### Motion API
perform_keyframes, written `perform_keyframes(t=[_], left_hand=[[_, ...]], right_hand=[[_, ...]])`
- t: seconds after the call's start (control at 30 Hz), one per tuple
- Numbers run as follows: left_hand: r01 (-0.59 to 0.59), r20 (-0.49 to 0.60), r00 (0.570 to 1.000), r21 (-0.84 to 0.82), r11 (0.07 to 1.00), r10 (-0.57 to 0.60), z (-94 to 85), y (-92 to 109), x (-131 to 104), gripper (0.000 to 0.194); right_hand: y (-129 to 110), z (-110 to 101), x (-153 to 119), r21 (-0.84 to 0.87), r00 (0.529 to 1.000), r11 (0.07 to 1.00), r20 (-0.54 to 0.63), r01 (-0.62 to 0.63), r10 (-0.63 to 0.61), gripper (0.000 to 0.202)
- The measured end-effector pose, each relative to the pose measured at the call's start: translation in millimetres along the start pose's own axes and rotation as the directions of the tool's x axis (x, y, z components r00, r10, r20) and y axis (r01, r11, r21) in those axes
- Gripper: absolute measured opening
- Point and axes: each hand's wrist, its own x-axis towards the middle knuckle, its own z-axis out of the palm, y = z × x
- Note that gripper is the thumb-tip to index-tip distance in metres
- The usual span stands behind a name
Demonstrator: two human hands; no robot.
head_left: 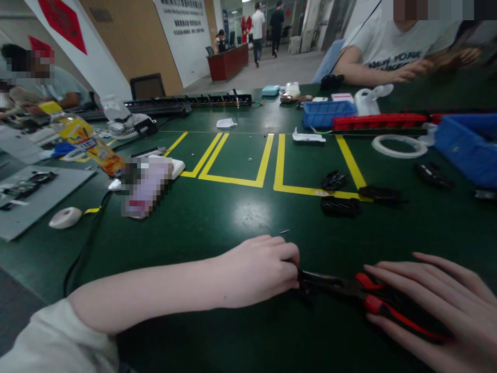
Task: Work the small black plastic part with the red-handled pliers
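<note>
Red-handled pliers (373, 298) point left just above the green table (186, 223). My right hand (430, 300) is around their handles, thumb on the near side and long fingers stretched over the far side. At the tips of the jaws, my left hand (264, 272) has its fingers curled together around a small black part (306, 292), mostly hidden by the fingers and the dark surface. A thin metal pin (284, 231) lies just beyond my left knuckles. Several black wrapped bundles (340, 205) lie farther back on the right.
Blue bins (469, 147) and a white ring (399, 146) are at the right. A phone (149, 186), mouse (65, 217), black cable (87, 241) and tilted drink bottle (87, 142) occupy the left. Another person (392, 57) sits across the table.
</note>
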Motion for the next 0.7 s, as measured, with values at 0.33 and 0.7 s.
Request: perform_keyframes(t=[0.33, 0.7], left_hand=[[0.050, 0.262, 0.959, 0.207, 0.977, -0.105, -21.5, 15, 25, 0.009], [0.046, 0.205, 0.972, 0.321, 0.946, -0.117, -13.1, 30, 1, 0.015]], right_hand=[[9, 3, 9, -0.050, 0.996, 0.995, -0.031, 0.081, -0.083, 0.061], [5, 2, 12, -0.057, 0.999, 0.998, -0.038, 0.012, -0.014, 0.049]])
